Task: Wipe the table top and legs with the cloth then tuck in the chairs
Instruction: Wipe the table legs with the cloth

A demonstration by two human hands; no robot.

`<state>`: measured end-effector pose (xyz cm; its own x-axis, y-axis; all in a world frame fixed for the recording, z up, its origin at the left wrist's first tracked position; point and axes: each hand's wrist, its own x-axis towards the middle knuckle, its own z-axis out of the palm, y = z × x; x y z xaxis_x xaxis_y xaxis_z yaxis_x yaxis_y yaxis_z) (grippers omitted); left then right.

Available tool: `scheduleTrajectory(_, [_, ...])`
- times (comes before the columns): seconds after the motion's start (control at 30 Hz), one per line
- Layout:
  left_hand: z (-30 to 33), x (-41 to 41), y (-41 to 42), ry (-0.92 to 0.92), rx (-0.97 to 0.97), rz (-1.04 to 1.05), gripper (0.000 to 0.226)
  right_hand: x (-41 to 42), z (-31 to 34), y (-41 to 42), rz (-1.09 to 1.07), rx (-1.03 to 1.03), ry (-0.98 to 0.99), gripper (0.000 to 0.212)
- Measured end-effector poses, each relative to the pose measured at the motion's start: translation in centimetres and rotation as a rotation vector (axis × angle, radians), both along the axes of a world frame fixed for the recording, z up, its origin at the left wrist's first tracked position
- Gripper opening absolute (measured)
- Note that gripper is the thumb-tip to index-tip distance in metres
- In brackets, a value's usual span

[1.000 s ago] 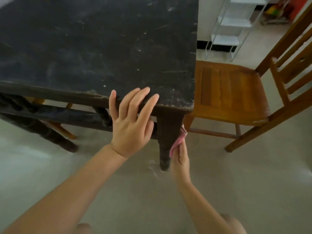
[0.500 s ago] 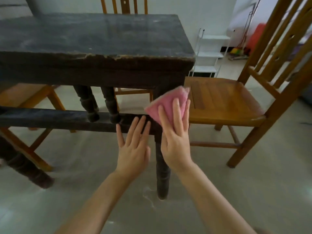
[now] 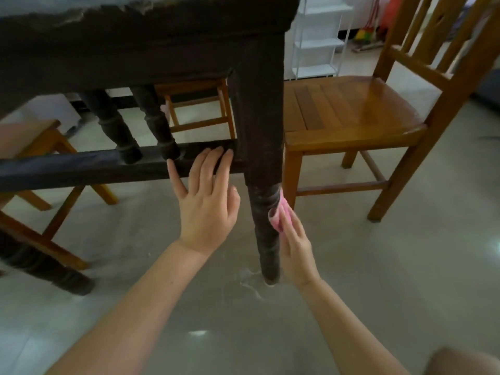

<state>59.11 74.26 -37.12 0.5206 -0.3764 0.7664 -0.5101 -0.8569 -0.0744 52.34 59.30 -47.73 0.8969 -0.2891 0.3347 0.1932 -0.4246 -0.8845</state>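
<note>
pink cloth (image 3: 281, 216) under right hand (image 3: 296, 250), against table leg (image 3: 263, 212)

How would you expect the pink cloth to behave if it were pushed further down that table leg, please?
The pink cloth looks soft and floppy: it bunches and curls against the table leg under the right hand. It probably weighs little. It would likely crumple or slip unless it is pressed flat.

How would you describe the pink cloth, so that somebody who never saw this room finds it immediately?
Start at the dark wooden table and follow its nearest leg down toward the floor. On the right side of that leg, the right hand presses a small cloth against the turned lower part. It is the only pink thing among dark and orange-brown wood.
</note>
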Motion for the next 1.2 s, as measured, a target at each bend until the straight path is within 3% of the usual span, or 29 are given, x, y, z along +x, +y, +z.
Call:
scheduleTrajectory(0.07, [0.4,-0.4,-1.3,0.007,-0.058,0.032,0.039,0.9,2.6,-1.0,-0.112,0.342,-0.135,0.041])
scheduleTrajectory(0.17, [0.4,-0.3,-3.6,-0.001,-0.135,0.077,0.049,2.8,4.3,0.8,-0.121,0.372,-0.208,0.039])
scheduleTrajectory(0.47, [-2.5,0.8,-6.1,-0.081,-0.199,0.166,0.085,2.1,-7.0,2.0,-0.040,0.631,0.119,0.044])
scheduleTrajectory(0.57, [-2.5,1.0,-6.0,-0.127,-0.193,0.168,0.085,2.0,-9.1,0.4,-0.096,0.705,0.399,0.042])
scheduleTrajectory(0.63, [-2.5,1.0,-5.8,-0.142,-0.185,0.170,0.086,1.5,-9.6,-0.1,-0.134,0.680,0.483,0.042])
scheduleTrajectory(0.7, [-2.6,1.0,-5.8,-0.137,-0.187,0.177,0.087,0.9,-7.4,0.5,-0.128,0.648,0.313,0.044])
scheduleTrajectory(0.77, [-2.5,0.9,-5.8,-0.123,-0.198,0.179,0.087,0.6,-4.2,1.6,-0.083,0.587,0.024,0.045])
scheduleTrajectory(0.83, [-2.3,0.6,-5.8,-0.120,-0.207,0.177,0.086,1.0,-2.1,3.2,-0.048,0.385,-0.156,0.050])
scheduleTrajectory(0.9, [-2.1,0.4,-5.9,-0.113,-0.214,0.164,0.084,1.8,-2.6,4.2,-0.077,0.175,-0.199,0.056])
scheduleTrajectory(0.97, [-2.1,0.4,-5.9,-0.110,-0.217,0.158,0.084,2.3,-5.8,4.8,-0.154,0.094,-0.159,0.069])
scheduleTrajectory(1.13, [-2.6,1.0,-6.1,-0.136,-0.216,0.197,0.089,2.4,-12.9,5.8,-0.336,0.368,0.213,0.079])
scheduleTrajectory(1.2, [-2.5,1.0,-6.2,-0.151,-0.218,0.205,0.090,1.6,-15.3,5.1,-0.324,0.432,0.371,0.066])
